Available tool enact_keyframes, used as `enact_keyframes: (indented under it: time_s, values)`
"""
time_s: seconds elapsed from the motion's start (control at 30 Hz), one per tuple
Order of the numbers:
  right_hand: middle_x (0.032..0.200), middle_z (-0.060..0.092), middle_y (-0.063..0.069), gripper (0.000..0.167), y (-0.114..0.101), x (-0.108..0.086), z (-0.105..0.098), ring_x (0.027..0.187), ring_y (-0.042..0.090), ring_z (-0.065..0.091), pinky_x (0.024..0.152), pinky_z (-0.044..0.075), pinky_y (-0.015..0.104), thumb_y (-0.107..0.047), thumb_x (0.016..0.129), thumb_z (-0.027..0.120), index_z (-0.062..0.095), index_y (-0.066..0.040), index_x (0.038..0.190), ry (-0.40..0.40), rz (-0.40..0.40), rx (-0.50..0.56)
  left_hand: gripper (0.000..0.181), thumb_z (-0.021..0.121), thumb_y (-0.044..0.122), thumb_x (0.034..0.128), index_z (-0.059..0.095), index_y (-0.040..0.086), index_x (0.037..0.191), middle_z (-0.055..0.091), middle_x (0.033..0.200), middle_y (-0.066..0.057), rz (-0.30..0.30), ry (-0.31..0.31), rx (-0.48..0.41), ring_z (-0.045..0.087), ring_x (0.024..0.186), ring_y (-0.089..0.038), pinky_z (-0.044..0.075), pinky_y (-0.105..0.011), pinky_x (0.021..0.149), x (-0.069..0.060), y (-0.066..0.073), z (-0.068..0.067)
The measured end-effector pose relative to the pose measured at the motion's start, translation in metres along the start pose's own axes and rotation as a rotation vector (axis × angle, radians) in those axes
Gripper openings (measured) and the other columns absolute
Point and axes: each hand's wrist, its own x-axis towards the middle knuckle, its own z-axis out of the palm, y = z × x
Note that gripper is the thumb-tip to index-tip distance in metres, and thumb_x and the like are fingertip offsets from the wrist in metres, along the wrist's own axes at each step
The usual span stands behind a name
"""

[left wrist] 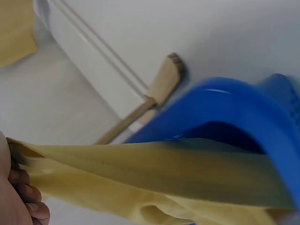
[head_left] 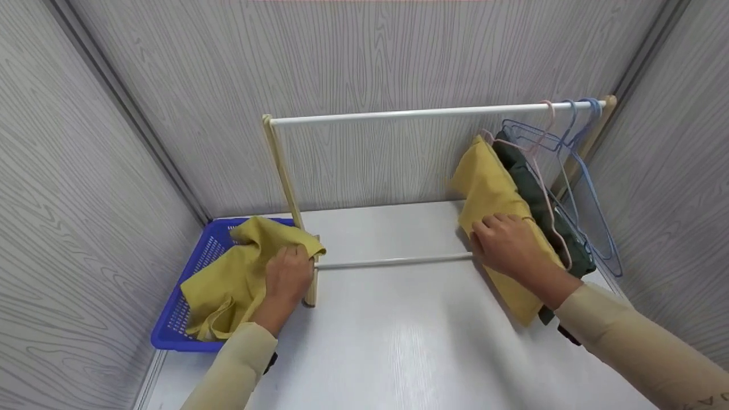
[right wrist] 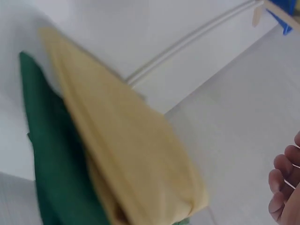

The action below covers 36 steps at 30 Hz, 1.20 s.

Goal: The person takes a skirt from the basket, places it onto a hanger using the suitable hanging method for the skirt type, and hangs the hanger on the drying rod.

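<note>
On the left, my left hand (head_left: 289,273) grips the edge of a yellow cloth garment (head_left: 242,276), part of which lies in a blue basket (head_left: 165,336). The left wrist view shows the fingers curled over the fabric (left wrist: 154,171), stretched from the hand toward the basket. On the right, another yellow garment (head_left: 487,176) hangs beside a dark green one (head_left: 527,182). My right hand (head_left: 504,242) is in front of that yellow garment in the head view. In the right wrist view its fingers (right wrist: 283,164) are loosely bent, holding nothing, apart from the cloth.
A white rail (head_left: 410,113) on wooden posts (head_left: 283,171) spans the back, with a lower white bar (head_left: 393,262) near the table. Pink (head_left: 551,117) and blue hangers (head_left: 595,109) crowd its right end. Panel walls stand around the white table (head_left: 387,330).
</note>
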Motion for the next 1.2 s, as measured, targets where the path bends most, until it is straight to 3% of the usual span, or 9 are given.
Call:
enact_keyframes:
  time_s: [0.3, 0.5, 0.63, 0.8, 0.93, 1.1, 1.2]
  values:
    - [0.065, 0.055, 0.005, 0.020, -0.043, 0.010, 0.008, 0.057, 0.022, 0.051, 0.052, 0.042, 0.036, -0.019, 0.091, 0.066, 0.060, -0.008, 0.076, 0.033, -0.123, 0.070, 0.024, 0.071, 0.018, 0.0815, 0.058, 0.002, 0.070, 0.054, 0.061, -0.010, 0.042, -0.029, -0.072, 0.054, 0.055, -0.029, 0.044, -0.041, 0.046, 0.018, 0.043, -0.027]
    - [0.065, 0.054, 0.004, 0.018, -0.064, 0.016, 0.008, 0.060, 0.020, 0.052, 0.053, 0.042, 0.034, -0.021, 0.091, 0.065, 0.059, -0.009, 0.079, 0.033, -0.180, 0.059, 0.024, 0.069, 0.020, 0.0837, 0.058, 0.005, 0.069, 0.049, 0.058, -0.006, 0.117, -0.039, -0.097, 0.050, 0.052, -0.023, 0.040, -0.037, 0.044, 0.025, 0.063, -0.040]
    - [0.075, 0.061, 0.004, 0.019, -0.083, 0.024, 0.010, 0.068, 0.021, 0.060, 0.059, 0.048, 0.035, -0.025, 0.091, 0.067, 0.061, -0.008, 0.096, 0.038, -0.214, 0.049, 0.025, 0.067, 0.022, 0.0867, 0.058, 0.006, 0.069, 0.049, 0.058, -0.005, 0.175, -0.073, -0.089, 0.049, 0.053, -0.021, 0.039, -0.035, 0.044, 0.028, 0.072, -0.044]
    - [0.089, 0.067, 0.005, 0.039, -0.117, 0.039, 0.011, 0.077, 0.020, 0.066, 0.064, 0.053, 0.034, -0.032, 0.093, 0.067, 0.058, -0.008, 0.122, 0.036, -0.272, 0.015, 0.025, 0.067, 0.025, 0.0892, 0.058, 0.008, 0.073, 0.050, 0.059, -0.003, 0.258, -0.146, -0.073, 0.048, 0.054, -0.017, 0.039, -0.031, 0.046, 0.026, 0.079, -0.045]
    - [0.083, 0.062, 0.002, 0.027, -0.137, 0.048, 0.019, 0.071, 0.018, 0.063, 0.060, 0.049, 0.030, -0.031, 0.096, 0.064, 0.058, -0.011, 0.113, 0.069, -0.352, -0.040, 0.027, 0.070, 0.027, 0.0894, 0.057, 0.010, 0.072, 0.048, 0.059, -0.001, 0.304, -0.156, -0.085, 0.045, 0.054, -0.015, 0.034, -0.027, 0.046, 0.021, 0.082, -0.043]
    - [0.074, 0.057, 0.001, 0.010, -0.141, 0.049, 0.029, 0.062, 0.017, 0.058, 0.056, 0.044, 0.030, -0.020, 0.095, 0.064, 0.060, -0.011, 0.093, 0.173, -0.430, -0.095, 0.025, 0.072, 0.025, 0.0869, 0.058, 0.012, 0.071, 0.048, 0.060, 0.000, 0.365, -0.087, -0.073, 0.046, 0.055, -0.014, 0.033, -0.027, 0.050, 0.012, 0.087, -0.037]
    - [0.072, 0.060, 0.002, 0.009, -0.138, 0.049, 0.029, 0.062, 0.018, 0.060, 0.056, 0.045, 0.031, -0.018, 0.092, 0.066, 0.062, -0.010, 0.090, 0.223, -0.432, -0.093, 0.017, 0.073, 0.020, 0.0834, 0.060, 0.012, 0.075, 0.052, 0.064, -0.001, 0.345, -0.068, -0.030, 0.049, 0.059, -0.017, 0.036, -0.030, 0.054, 0.001, 0.087, -0.032]
